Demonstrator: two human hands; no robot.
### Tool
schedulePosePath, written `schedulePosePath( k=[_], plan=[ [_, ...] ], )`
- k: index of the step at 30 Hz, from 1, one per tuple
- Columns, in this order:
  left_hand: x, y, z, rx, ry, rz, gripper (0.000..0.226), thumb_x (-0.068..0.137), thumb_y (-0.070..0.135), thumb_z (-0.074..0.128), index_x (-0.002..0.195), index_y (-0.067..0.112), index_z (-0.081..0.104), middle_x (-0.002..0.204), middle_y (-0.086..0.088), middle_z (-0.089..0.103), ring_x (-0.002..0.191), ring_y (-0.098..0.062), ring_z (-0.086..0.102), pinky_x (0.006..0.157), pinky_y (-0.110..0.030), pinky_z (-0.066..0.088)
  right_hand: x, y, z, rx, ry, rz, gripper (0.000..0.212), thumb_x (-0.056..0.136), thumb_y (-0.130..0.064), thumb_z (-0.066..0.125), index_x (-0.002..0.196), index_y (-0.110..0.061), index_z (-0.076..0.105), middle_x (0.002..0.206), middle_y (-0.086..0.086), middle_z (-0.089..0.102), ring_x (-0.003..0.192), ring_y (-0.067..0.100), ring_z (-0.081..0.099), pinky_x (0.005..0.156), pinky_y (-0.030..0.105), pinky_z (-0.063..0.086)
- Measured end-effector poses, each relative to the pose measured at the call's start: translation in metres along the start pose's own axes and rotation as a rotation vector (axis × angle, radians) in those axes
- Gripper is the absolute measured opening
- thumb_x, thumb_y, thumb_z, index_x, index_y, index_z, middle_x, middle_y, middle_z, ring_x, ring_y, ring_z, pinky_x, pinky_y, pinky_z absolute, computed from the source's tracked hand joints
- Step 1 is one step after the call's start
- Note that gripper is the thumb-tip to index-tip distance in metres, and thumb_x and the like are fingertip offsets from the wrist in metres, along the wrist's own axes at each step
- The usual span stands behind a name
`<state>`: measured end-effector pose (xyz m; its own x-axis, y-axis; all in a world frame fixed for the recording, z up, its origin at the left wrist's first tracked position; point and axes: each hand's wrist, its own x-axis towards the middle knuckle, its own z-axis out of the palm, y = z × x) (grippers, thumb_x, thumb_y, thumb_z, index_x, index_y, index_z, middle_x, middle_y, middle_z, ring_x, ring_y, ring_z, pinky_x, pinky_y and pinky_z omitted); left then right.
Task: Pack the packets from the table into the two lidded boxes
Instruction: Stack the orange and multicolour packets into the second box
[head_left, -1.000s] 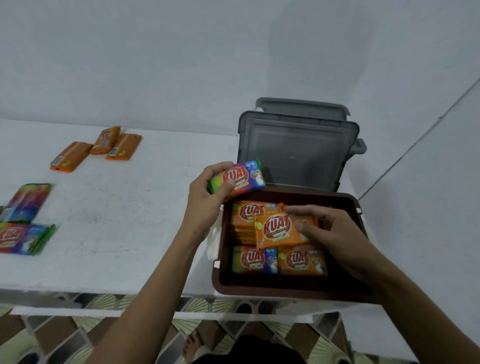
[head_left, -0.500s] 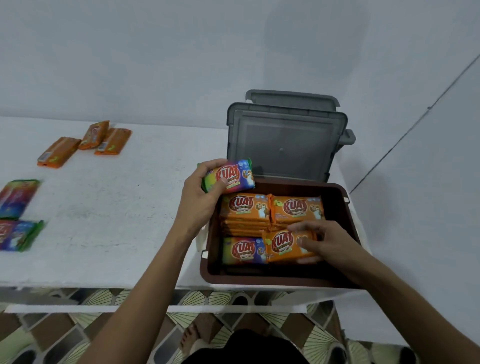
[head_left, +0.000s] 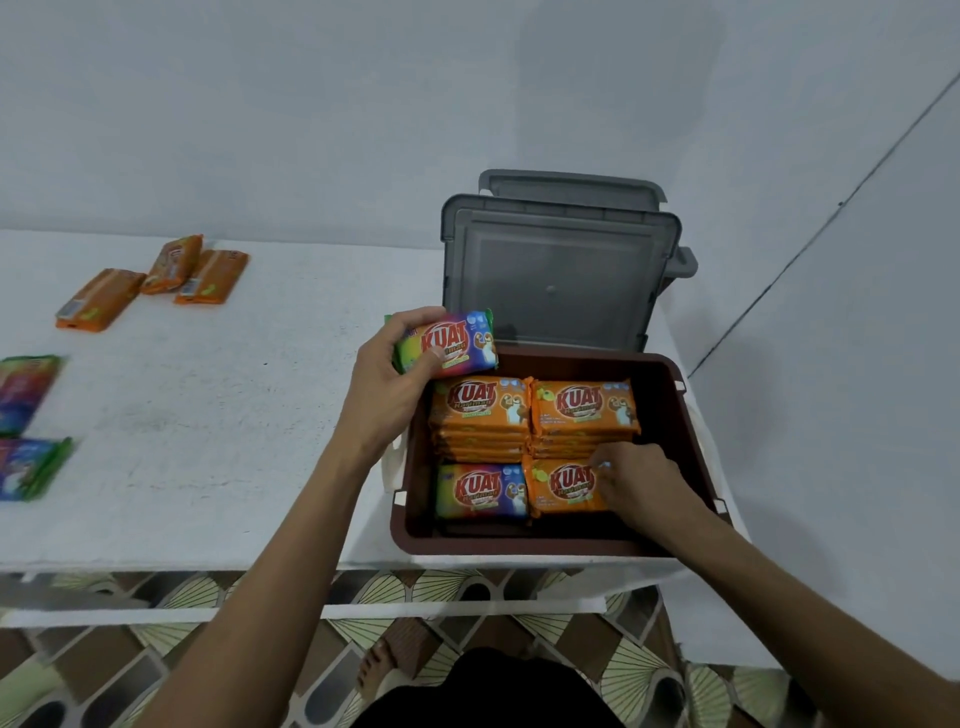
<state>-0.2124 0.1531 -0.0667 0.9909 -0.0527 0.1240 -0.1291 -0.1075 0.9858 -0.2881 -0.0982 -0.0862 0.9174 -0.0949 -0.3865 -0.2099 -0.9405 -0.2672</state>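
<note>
One orange packet (head_left: 558, 486), held over the rear stacks a second ago, now lies front-right in the brown box (head_left: 519, 543), the right hand (head_left: 641, 480) still pinching its end. The left hand (head_left: 387, 387) keeps gripping a rainbow packet (head_left: 457, 343) at the rim, likely next.

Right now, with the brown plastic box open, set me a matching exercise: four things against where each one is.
Things
1. rainbow-coloured packet
2. orange packet held by the right hand
3. front grey plastic lid
4. three loose orange packets

Places
A. upright behind the brown plastic box
B. far left part of the white table
C. gripped by the left hand at the box's far-left corner
D. near-right corner inside the box

Pairs: 1-C, 2-D, 3-A, 4-B
</note>
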Motion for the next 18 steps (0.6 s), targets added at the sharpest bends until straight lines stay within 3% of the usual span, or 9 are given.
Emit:
schedulePosePath(
  k=[5, 10, 14, 16, 18],
  plan=[
    [0.001, -0.001, -0.002, 0.0, -0.018, -0.007, 0.031, 0.094, 0.017, 0.06, 0.121, 0.032, 0.055, 0.116, 0.015, 0.056, 0.103, 0.001, 0.059, 0.069, -0.012, 0.053, -0.002, -0.003, -0.006, -0.067, -0.011, -0.022, 0.029, 0.1, -0.029, 0.049, 0.124, -0.014, 0.058, 0.127, 0.008, 0.059, 0.106, 0.024, 0.064, 0.087, 0.029, 0.05],
    [0.002, -0.001, -0.005, -0.027, -0.046, -0.002, 0.031, 0.093, 0.016, 0.062, 0.122, 0.027, 0.058, 0.116, 0.013, 0.059, 0.102, 0.008, 0.059, 0.069, -0.014, 0.053, -0.001, -0.014, -0.024, -0.007, 0.156, -0.041, 0.024, 0.099, -0.031, 0.051, 0.114, -0.016, 0.061, 0.116, 0.005, 0.067, 0.091, 0.018, 0.068, 0.079, 0.029, 0.056],
    [0.002, 0.0, -0.009, -0.05, -0.101, -0.03, 0.031, 0.089, 0.019, 0.065, 0.119, 0.027, 0.062, 0.118, 0.007, 0.062, 0.109, -0.006, 0.061, 0.073, -0.021, 0.057, 0.003, -0.036, -0.04, 0.229, 0.331, -0.214, 0.014, 0.097, -0.028, 0.056, 0.106, -0.018, 0.062, 0.095, -0.003, 0.067, 0.073, 0.003, 0.062, 0.061, 0.011, 0.046],
    [-0.001, 0.002, -0.009, -0.096, -0.148, -0.061, 0.032, 0.085, 0.023, 0.067, 0.116, 0.029, 0.063, 0.117, 0.006, 0.063, 0.11, -0.01, 0.062, 0.073, -0.024, 0.058, 0.006, -0.046, -0.043, 0.421, 0.336, -0.314, 0.016, 0.097, -0.026, 0.058, 0.112, -0.022, 0.06, 0.093, -0.01, 0.064, 0.077, 0.0, 0.064, 0.059, 0.009, 0.047],
    [-0.004, 0.005, -0.007, -0.147, -0.193, -0.091, 0.033, 0.081, 0.026, 0.068, 0.114, 0.029, 0.065, 0.115, 0.006, 0.064, 0.108, -0.011, 0.063, 0.073, -0.027, 0.058, 0.009, -0.054, -0.044, 0.66, 0.238, -0.397, 0.025, 0.096, -0.024, 0.058, 0.121, -0.026, 0.056, 0.101, -0.012, 0.065, 0.09, 0.0, 0.067, 0.063, 0.013, 0.054]
  ],
)
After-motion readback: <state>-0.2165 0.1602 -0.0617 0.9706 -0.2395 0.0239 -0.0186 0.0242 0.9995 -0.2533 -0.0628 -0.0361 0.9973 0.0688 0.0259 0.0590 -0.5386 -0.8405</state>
